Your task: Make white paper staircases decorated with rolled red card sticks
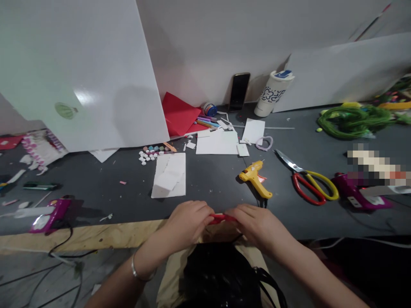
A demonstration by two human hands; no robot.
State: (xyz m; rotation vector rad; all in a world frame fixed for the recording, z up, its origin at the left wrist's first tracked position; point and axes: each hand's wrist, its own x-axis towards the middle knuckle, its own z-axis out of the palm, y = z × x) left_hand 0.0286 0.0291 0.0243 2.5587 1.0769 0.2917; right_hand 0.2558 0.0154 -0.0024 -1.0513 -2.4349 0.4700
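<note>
Purple socket block (58, 214) is set near the front edge of the dark table (93, 184); white board (105, 64) is stood upright farther back. Torn white card (176, 171) is laid just beyond the left hand (189, 218), yellow glue gun (255, 179) just beyond the right hand (257, 220). Red-and-yellow-handled scissors (297, 171) and green yarn (349, 124) are placed farther right. Both hands are held knuckles up, fingers curled; red piece (220, 218), partly hidden, is pinched between them at the table's front edge.

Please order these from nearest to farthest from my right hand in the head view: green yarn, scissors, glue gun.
1. Yellow glue gun, just beyond the right hand.
2. Scissors, to the right.
3. Green yarn, far right, toward the back.
</note>
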